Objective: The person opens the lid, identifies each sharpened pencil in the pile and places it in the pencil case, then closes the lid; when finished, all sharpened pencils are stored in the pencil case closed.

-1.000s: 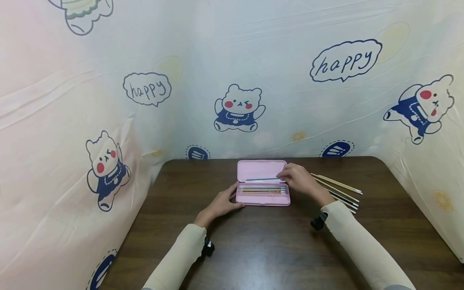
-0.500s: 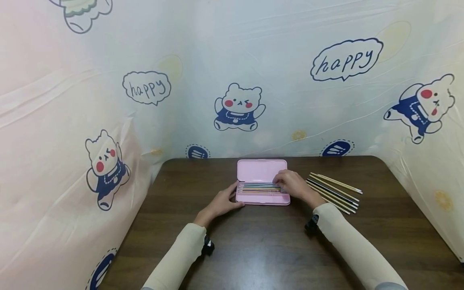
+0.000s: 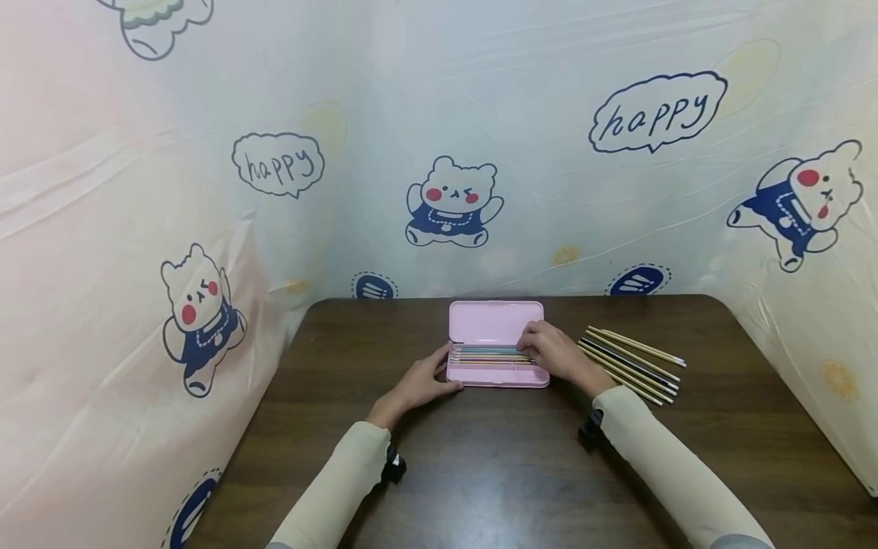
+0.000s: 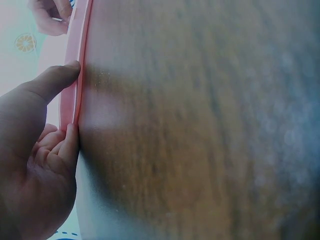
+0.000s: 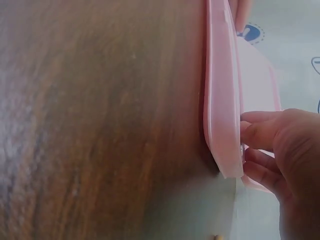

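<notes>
A pink pencil case [image 3: 497,376] lies with its lid up near the back of the table, a row of colored pencils [image 3: 487,357] inside. My left hand [image 3: 420,383] holds the case's left end, thumb at the front edge and fingers curled round the side, as the left wrist view [image 4: 40,150] shows. Over the case's right end, my right hand [image 3: 554,351] reaches in with bent fingers at the end of a bluish pencil [image 3: 480,349] along the back of the row. The right wrist view has the fingertips partly hidden behind the case wall [image 5: 223,110].
Several more pencils [image 3: 638,358], mostly yellowish with one dark, lie fanned on the table to the right of the case, close to my right forearm. A printed cloth [image 3: 535,198] hangs behind the brown table [image 3: 473,465].
My right hand has moved slightly left and down, bringing the bluish pencil from in front of the lid into the case. The left hand stays in place.
</notes>
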The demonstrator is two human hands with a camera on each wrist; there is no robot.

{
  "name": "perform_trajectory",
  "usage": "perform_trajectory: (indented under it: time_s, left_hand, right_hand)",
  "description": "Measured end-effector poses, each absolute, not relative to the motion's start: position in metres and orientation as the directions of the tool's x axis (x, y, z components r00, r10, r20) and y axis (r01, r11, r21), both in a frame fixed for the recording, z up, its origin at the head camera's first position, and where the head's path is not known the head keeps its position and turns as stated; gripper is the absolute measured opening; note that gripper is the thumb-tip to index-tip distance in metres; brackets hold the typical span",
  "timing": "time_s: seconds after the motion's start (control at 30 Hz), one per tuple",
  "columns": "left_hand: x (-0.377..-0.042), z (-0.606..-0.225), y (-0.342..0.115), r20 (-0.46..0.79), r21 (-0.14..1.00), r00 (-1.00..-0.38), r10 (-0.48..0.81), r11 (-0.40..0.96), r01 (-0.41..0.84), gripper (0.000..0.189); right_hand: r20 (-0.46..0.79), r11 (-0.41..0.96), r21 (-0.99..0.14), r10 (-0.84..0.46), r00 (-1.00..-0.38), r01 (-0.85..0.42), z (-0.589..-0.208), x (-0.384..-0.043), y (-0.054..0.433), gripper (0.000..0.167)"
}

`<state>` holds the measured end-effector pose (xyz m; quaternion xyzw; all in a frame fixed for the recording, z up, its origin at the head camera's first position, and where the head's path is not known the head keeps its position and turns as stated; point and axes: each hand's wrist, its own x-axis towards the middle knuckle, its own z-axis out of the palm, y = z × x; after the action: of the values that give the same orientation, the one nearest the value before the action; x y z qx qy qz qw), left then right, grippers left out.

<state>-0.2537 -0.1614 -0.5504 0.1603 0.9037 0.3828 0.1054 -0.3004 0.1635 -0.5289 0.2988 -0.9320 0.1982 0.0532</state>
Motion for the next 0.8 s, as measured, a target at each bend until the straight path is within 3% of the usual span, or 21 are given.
perform_trajectory:
  time_s: [0.47,0.8]
  left_hand:
    - [-0.252,-0.548,-0.162,-0.084,0.719,-0.928,0.362,0.667,0.195,0.097]
    - [-0.254,-0.550,-0.162,-0.074,0.718,-0.925,0.372,0.663,0.209,0.097]
  right_hand:
    - [0.229,0.745,-0.309,-0.545,-0.807,-0.591,-0.530,-0.301,0.162,0.013]
    - [0.276,0.762,-0.360,-0.465,-0.842,-0.539,-0.498,-0.300,0.186,0.015]
